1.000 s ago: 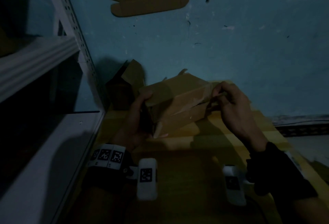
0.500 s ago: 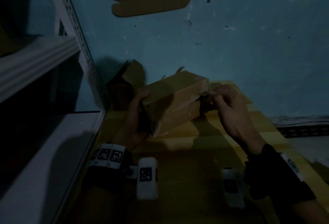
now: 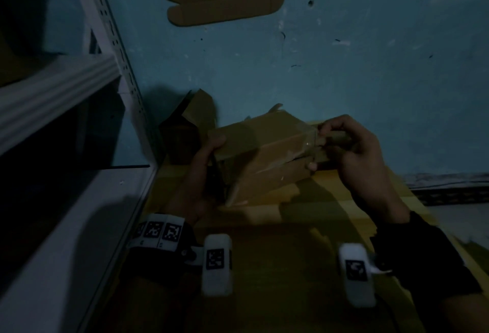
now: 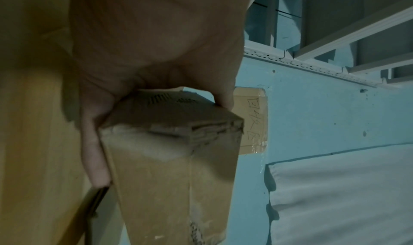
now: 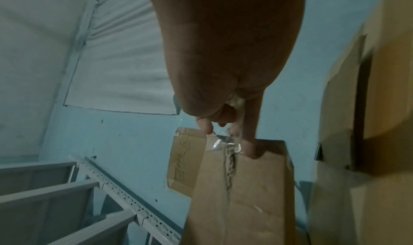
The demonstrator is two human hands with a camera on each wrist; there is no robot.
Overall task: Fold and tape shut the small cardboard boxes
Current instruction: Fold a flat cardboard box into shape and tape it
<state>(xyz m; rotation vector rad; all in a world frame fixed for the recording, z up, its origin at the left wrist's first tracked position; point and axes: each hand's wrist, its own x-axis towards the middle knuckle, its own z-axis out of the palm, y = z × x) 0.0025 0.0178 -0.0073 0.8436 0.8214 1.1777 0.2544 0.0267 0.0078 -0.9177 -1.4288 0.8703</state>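
**Cardboard box almost sealed, tape end is the sketchy part**

Cardboard box point(image 3: 260, 155) is held up off the desk point(image 3: 264, 266), clamped between both hands and tilted a bit. Left hand point(image 3: 203, 171) is wrapped around the near end, thumb on top and fingers curled underneath, so it's doing all the holding. Right hand point(image 3: 352, 147) is at the far end, fingertips pinching a shiny bit of clear tape point(image 5: 223, 143) right where the seam point(image 5: 230, 164) reaches the box's edge.

My guess is the risk here is that tape end. The seam looks ragged and slightly gapped, so if it gets pressed down while the flaps sit apart, the tape bridges the gap and wrinkles or sticks to itself. Also the left grip is only on one end, so a hard push could twist the box.

Beyond the hands: a spare folded box point(image 3: 185, 131) by the blue wall point(image 3: 344, 68), metal shelving point(image 3: 66, 94) off to the left.
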